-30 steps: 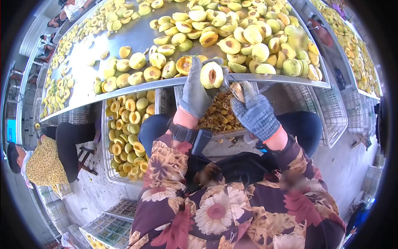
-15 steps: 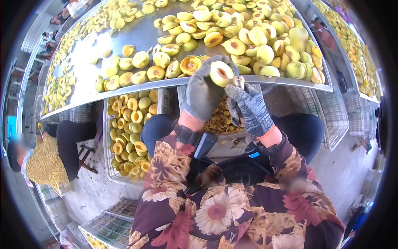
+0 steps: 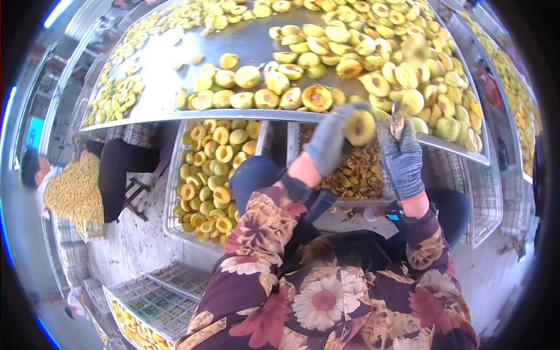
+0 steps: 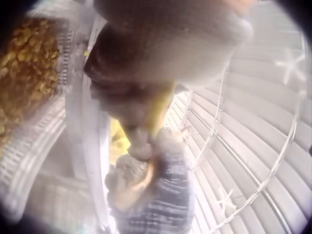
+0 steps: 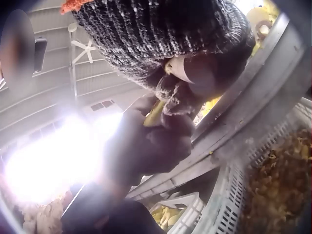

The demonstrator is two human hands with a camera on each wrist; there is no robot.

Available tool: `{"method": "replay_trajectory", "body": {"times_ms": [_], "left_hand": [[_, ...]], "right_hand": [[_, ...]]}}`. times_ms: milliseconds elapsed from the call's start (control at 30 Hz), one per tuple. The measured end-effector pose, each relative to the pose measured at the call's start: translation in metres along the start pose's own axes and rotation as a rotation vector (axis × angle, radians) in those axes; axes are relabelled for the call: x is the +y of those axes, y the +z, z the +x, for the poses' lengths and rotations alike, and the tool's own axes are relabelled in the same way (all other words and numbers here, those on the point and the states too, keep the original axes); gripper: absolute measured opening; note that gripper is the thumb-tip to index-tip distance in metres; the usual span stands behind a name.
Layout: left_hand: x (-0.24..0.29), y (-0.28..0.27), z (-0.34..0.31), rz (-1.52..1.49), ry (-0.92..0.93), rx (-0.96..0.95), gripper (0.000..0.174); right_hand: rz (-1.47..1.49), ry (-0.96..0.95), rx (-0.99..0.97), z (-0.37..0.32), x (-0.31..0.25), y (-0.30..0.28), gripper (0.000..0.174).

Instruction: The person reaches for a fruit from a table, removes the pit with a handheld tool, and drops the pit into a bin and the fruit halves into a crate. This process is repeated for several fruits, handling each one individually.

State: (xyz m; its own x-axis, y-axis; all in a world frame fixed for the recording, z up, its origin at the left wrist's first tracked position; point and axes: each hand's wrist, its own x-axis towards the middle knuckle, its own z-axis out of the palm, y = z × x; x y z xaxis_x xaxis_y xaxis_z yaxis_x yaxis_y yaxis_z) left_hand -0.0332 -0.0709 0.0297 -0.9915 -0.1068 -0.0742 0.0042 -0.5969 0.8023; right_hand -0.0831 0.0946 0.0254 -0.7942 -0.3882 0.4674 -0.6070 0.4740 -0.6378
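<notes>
My gloved left hand [image 3: 329, 140] holds a yellow-green stone fruit half [image 3: 360, 128], blurred, in front of the table's near edge. Its brownish cut face shows in the head view. To its right, my gloved right hand [image 3: 402, 163] grips a small knife [image 3: 398, 123] by the pale handle, blade pointing up and away. A gap separates knife and fruit in the head view. From the right wrist, the knife handle [image 5: 180, 68] shows within the curled fingers. In the left wrist view the left hand [image 4: 156, 53] is blurred and hides most of the fruit.
A metal table [image 3: 251, 44] carries many halved fruits, heaped at right. Below its edge stand a crate of fruit halves [image 3: 213, 175] and a crate of brownish scraps [image 3: 356, 178]. Another person [image 3: 76, 189] sits at left. Stacked crates [image 3: 484, 198] stand at right.
The head view has swung, shifting the scene rightward. The knife, close against the fruit half a second ago, now stands apart from it. The left hand has tilted the fruit half.
</notes>
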Motion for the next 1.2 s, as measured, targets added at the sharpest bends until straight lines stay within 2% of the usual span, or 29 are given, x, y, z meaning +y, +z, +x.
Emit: {"method": "replay_trajectory", "body": {"times_ms": [33,67,100,133,200,233,300,467,567,633,733,833,933,967,1033,1067,1133,1200], "left_hand": [[0.002,0.003,-0.002,0.102,0.132,0.022,0.034],[0.004,0.001,-0.001,-0.036,0.066,0.003,0.035],[0.006,-0.001,-0.001,-0.177,-0.001,-0.007,0.037],[0.008,-0.003,0.000,-0.314,-0.069,-0.007,0.039],[0.005,0.004,-0.001,-0.326,-0.065,-0.015,0.041],[0.005,0.005,-0.001,-0.290,-0.074,-0.063,0.041],[0.005,0.010,-0.004,-0.302,-0.051,-0.026,0.040],[0.001,0.004,-0.003,-0.167,-0.041,-0.035,0.037],[-0.001,0.004,-0.001,0.022,0.079,-0.068,0.034],[0.002,0.014,-0.007,0.273,0.247,-0.046,0.037],[-0.006,0.020,-0.011,0.406,0.419,0.020,0.038],[-0.020,0.011,-0.009,0.560,0.553,0.110,0.036],[-0.027,0.006,-0.002,0.483,0.502,0.097,0.038],[-0.024,0.009,-0.005,0.426,0.467,0.084,0.039],[-0.028,0.012,-0.004,0.197,0.323,0.121,0.045],[-0.029,0.014,-0.004,0.239,0.329,0.146,0.048],[-0.025,0.008,-0.007,0.227,0.163,0.098,0.055],[-0.021,0.009,-0.008,0.222,0.123,0.099,0.060]], "right_hand": [[0.035,0.009,0.005,-0.004,0.002,-0.003,0.036],[0.068,0.019,0.012,-0.004,-0.011,-0.007,0.036],[0.013,0.032,-0.111,-0.005,-0.023,-0.015,0.034],[-0.163,-0.184,-0.086,-0.014,-0.010,-0.007,0.032],[-0.128,-0.069,-0.217,-0.012,-0.025,-0.012,0.033],[-0.126,-0.019,-0.233,-0.012,-0.026,-0.010,0.033],[-0.109,0.073,-0.268,-0.011,-0.023,-0.005,0.033],[-0.119,0.060,-0.338,-0.007,-0.028,-0.006,0.033],[-0.105,0.069,-0.340,-0.007,-0.031,-0.004,0.031],[-0.127,0.077,-0.345,-0.010,-0.025,0.003,0.030],[-0.136,-0.009,-0.318,-0.012,-0.029,0.004,0.030],[-0.025,0.156,-0.411,-0.016,-0.029,0.006,0.031],[-0.076,0.298,-0.520,-0.013,-0.041,-0.004,0.032],[-0.065,0.163,-0.427,-0.024,-0.028,0.004,0.031],[0.031,0.092,-0.403,-0.023,-0.031,0.000,0.030],[0.079,0.061,-0.391,-0.024,-0.032,-0.002,0.030],[0.088,0.079,-0.450,-0.031,-0.023,-0.001,0.029],[0.127,0.128,-0.482,-0.035,-0.017,-0.001,0.028]]}}
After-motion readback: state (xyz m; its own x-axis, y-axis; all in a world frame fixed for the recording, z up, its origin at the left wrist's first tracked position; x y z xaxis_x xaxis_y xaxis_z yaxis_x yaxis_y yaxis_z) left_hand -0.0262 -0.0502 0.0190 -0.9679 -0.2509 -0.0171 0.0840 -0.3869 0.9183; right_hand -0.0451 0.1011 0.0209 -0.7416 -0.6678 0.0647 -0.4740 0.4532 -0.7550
